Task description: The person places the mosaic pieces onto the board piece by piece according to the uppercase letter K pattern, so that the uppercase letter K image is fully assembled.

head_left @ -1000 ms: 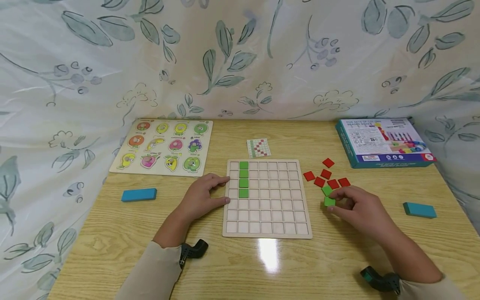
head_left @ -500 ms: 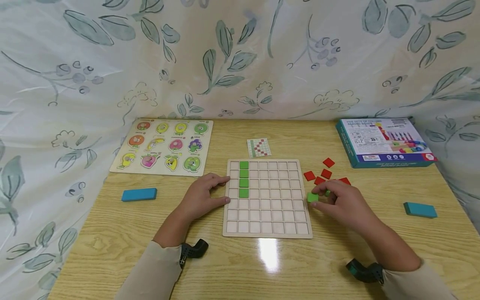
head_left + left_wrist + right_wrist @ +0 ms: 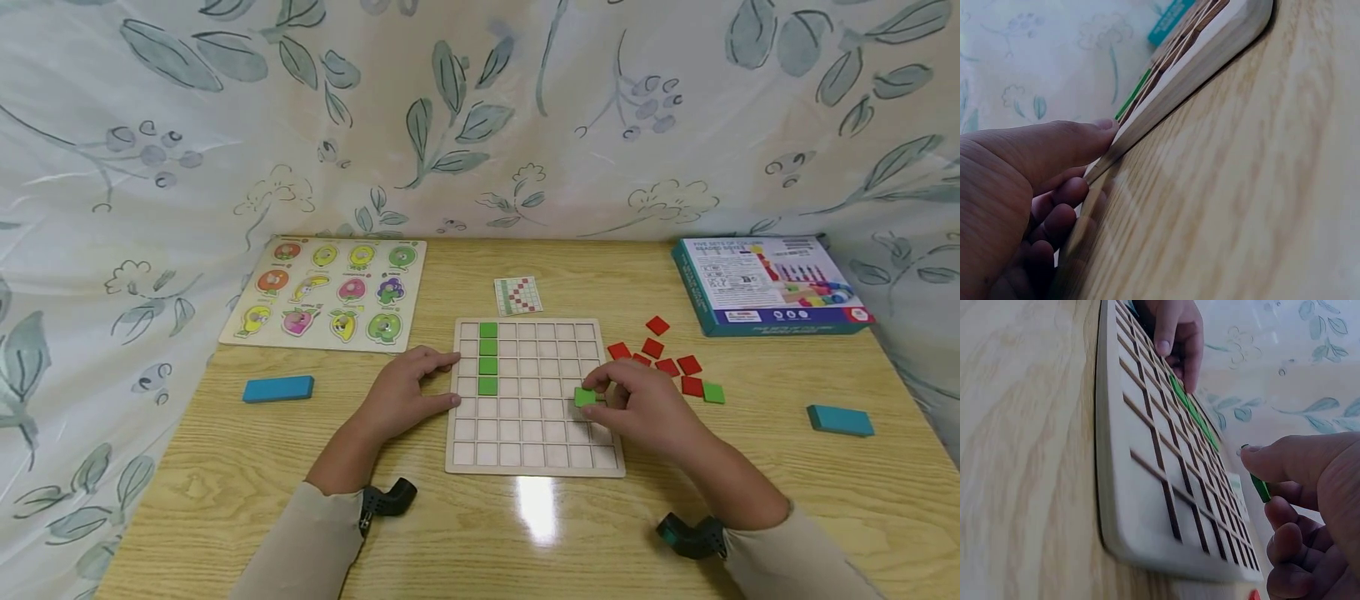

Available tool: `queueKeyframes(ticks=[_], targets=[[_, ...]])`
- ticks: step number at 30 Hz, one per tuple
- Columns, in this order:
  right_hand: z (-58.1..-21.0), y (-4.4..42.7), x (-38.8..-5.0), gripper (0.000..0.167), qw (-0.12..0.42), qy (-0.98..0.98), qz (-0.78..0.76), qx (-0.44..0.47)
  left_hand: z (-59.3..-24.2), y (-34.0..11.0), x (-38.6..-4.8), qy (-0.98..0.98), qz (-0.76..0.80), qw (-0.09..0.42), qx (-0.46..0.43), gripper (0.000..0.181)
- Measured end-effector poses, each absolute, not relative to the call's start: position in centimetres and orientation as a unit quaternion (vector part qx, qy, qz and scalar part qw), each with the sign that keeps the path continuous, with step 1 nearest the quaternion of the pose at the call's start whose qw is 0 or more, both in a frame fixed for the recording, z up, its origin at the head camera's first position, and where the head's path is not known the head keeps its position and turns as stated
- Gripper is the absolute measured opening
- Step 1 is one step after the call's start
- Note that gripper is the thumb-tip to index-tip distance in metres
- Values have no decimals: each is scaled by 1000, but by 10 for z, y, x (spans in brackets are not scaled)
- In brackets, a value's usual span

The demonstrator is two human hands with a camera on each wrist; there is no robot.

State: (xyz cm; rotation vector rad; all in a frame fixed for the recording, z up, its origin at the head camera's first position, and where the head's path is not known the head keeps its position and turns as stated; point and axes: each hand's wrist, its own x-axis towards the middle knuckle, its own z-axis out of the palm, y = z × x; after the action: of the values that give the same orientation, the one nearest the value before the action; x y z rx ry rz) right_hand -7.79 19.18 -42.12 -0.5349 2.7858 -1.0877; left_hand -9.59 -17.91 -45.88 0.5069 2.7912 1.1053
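Note:
My right hand (image 3: 645,408) pinches a green square tile (image 3: 585,397) between thumb and fingers. It hovers over the right part of a wooden grid board (image 3: 536,465); the right wrist view shows the tile (image 3: 1260,487) raised off the surface. Several green tiles (image 3: 487,366) fill cells in the board's second column, running down from the top row. My left hand (image 3: 401,396) rests at the left edge of the board, its thumb and index fingertips apart and touching that edge. In the left wrist view the thumb (image 3: 1079,140) lies against the board's side.
Several red tiles (image 3: 666,367) and one green tile (image 3: 713,393) lie right of the board. Behind it is a pattern card (image 3: 517,296). A fruit puzzle (image 3: 322,296) lies back left, a boxed set (image 3: 772,283) back right. Blue blocks (image 3: 277,389) flank both sides.
My right hand has moved left from the loose tiles, carrying one green tile over the board. A green tile and a red tile it had covered now show. The left hand stays put.

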Motion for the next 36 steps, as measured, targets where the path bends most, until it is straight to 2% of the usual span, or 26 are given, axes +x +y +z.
queueKeyframes(ticks=[25, 36], targets=[[-436, 116, -90, 26, 79, 892, -366, -255, -457, -179, -95, 912, 374, 51, 159, 62], [-431, 88, -89, 26, 70, 899, -320, -290, -457, -180, -96, 910, 376, 42, 169, 61]])
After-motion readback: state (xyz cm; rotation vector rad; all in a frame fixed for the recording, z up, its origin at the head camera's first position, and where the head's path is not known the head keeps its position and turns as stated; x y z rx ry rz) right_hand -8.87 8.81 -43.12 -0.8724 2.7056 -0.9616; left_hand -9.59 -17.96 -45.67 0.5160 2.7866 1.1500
